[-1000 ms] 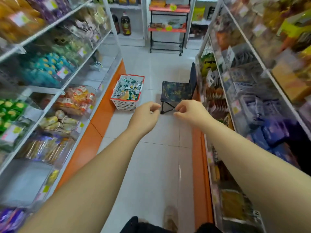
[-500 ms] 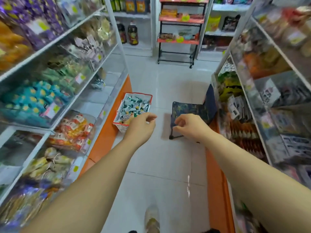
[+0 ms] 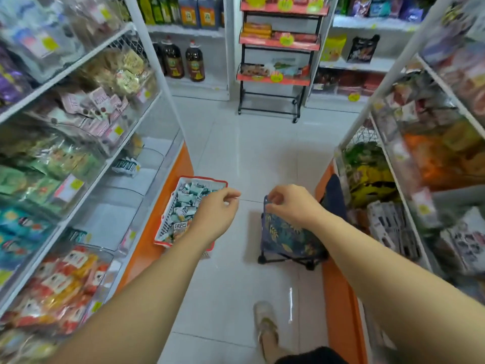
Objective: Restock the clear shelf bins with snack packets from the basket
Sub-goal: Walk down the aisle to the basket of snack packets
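basket (image 3: 166, 224): a white basket with a red rim is set on the floor (image 3: 249, 158) at the aisle's left edge, just beside the orange base (image 3: 157, 232) of the left shelving
snack packets (image 3: 189, 198): pale green and white packets are heaped inside the basket
left hand (image 3: 217, 214): held over the basket's right edge, fingers loosely curled, thumb tip near the forefinger; nothing is seen in it
right hand (image 3: 291, 206): held at the near left corner of the stool (image 3: 286, 237), fingers narrowly curled; the fabric edge is possibly pinched, but this cannot be told
stool: a leaf-patterned folding stool is stood at the floor's right edge, well apart from the basket
clear shelf bins (image 3: 118, 203): ranged along the left shelves; a striped packet (image 3: 126, 166) is seen lying in one
shoe (image 3: 266, 327): a pale shoe is planted near the floor's bottom edge
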